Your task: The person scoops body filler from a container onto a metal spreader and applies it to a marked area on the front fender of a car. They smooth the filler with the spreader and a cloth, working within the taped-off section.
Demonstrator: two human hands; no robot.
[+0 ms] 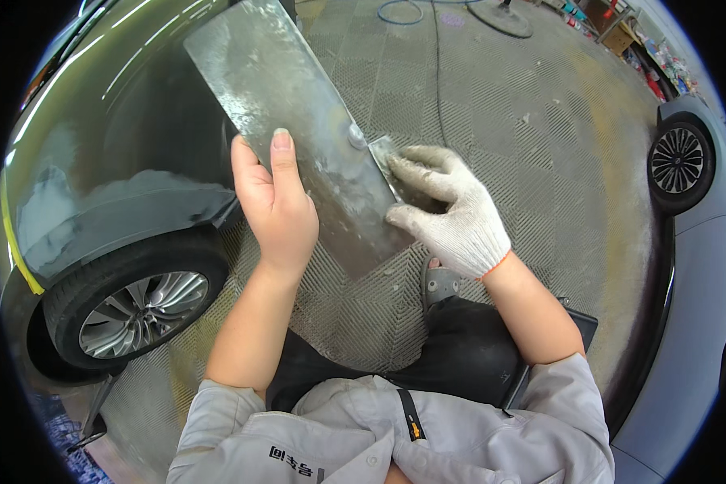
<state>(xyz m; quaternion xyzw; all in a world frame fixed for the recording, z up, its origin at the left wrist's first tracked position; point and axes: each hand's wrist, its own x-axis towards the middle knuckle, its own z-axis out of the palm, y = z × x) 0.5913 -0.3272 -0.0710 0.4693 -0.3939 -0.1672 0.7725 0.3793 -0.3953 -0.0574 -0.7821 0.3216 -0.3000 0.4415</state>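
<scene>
My bare left hand [281,214] grips a long grey metal plate [278,85] by its left edge, thumb on top and fingers beneath. Pale smears cover the plate, which is held tilted in front of me. Near its right edge sits a small whitish dab of paste [356,135]. In a white knit glove with grey stains, my right hand [456,214] is closed on a small flat metal scraper [385,165]. The scraper's blade lies against or just over the plate's right edge; contact there is hard to make out. The gloved fingers partly hide the scraper.
Close on the left stands a dark car [137,105] with grey patches above its wheel [141,310] and yellow tape [16,242]. A light grey-blue car [702,266] is at the right. A cable [438,81] crosses the patterned floor; a round base [502,18] stands beyond.
</scene>
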